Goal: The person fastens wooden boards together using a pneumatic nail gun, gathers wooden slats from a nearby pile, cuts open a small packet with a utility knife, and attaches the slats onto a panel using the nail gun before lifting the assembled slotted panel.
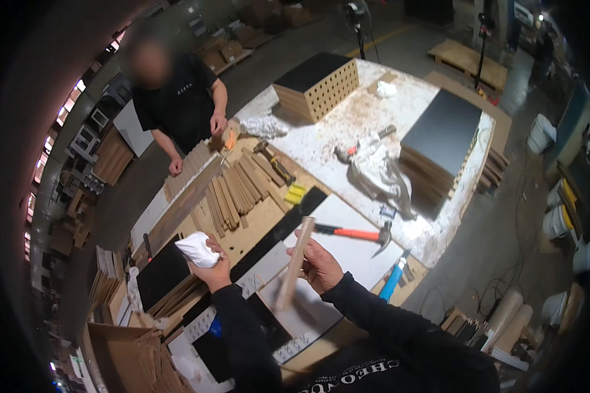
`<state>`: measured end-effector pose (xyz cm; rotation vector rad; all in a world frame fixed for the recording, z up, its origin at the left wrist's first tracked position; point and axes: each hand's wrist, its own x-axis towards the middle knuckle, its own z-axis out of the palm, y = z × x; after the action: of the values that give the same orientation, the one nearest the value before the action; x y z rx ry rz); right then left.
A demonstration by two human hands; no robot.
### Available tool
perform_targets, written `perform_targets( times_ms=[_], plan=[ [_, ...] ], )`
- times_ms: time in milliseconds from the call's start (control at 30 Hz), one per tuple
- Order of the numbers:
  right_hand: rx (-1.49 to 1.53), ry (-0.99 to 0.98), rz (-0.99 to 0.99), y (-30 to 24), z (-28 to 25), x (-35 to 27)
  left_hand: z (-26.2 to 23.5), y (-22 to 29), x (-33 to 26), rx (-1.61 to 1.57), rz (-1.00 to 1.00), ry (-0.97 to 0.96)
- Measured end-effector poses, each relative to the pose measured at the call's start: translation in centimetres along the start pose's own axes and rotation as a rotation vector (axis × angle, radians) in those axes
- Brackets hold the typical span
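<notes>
My left hand (pixel 216 270) is closed around a crumpled white plastic bag (pixel 199 251), with its pointed end toward the left. My right hand (pixel 322 265) grips a narrow wooden strip (pixel 291 278), held upright and tilted above the work surface. Just beyond that hand, a claw hammer (pixel 354 232) with a black and orange handle lies on a white board (pixel 347 208). A blue-handled tool (pixel 393 281) rests to the right of my right forearm. Below my hands are a dark panel (pixel 269 321) and white pieces, partly hidden by my arms.
Loose wooden strips (pixel 233 196) cover the bench's middle, near a second hammer (pixel 274 164) and a yellow piece (pixel 295 194). Stacks of dark-topped panels (pixel 439 134) and a white cloth (pixel 380 167) occupy the far table. A co-worker (pixel 182 101) stands at the far left, hands over strips.
</notes>
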<state>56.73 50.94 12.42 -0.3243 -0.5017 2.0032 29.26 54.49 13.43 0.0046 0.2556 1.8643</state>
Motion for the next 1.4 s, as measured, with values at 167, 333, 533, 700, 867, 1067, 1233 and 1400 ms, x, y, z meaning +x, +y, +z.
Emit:
perform_targets(
  times_ms=[167,333,533,700,867,1067,1233,1400],
  plan=[
    [0.093,0.161,-0.167,-0.5,-0.9,4.9,4.0,-0.3,7.0,0.274,0.195,0.068],
    [0.091,0.218,-0.216,0.8,-3.7,8.6,2.1,-0.8,15.8,0.246,0.16,0.143],
    [0.006,0.25,-0.117,1.7,-6.0,10.3,-1.4,-0.1,22.5,0.349,0.163,0.079],
    [-0.194,0.255,-0.009,1.7,-8.0,9.9,-3.4,1.1,25.1,0.447,0.189,0.132],
    [-0.506,0.219,0.253,1.2,-9.4,8.8,-2.7,1.1,26.2,0.547,0.064,0.031],
    [-0.968,0.005,0.512,1.4,-8.9,11.7,2.0,0.0,18.4,1.017,0.143,0.275],
    [-1.527,-0.327,0.345,3.6,-7.5,22.2,-0.6,1.7,2.3,0.858,-0.216,-0.013],
    [-2.142,-0.904,0.532,13.2,-3.8,28.7,-3.8,1.0,-14.5,0.997,-0.254,0.239]
  ],
)
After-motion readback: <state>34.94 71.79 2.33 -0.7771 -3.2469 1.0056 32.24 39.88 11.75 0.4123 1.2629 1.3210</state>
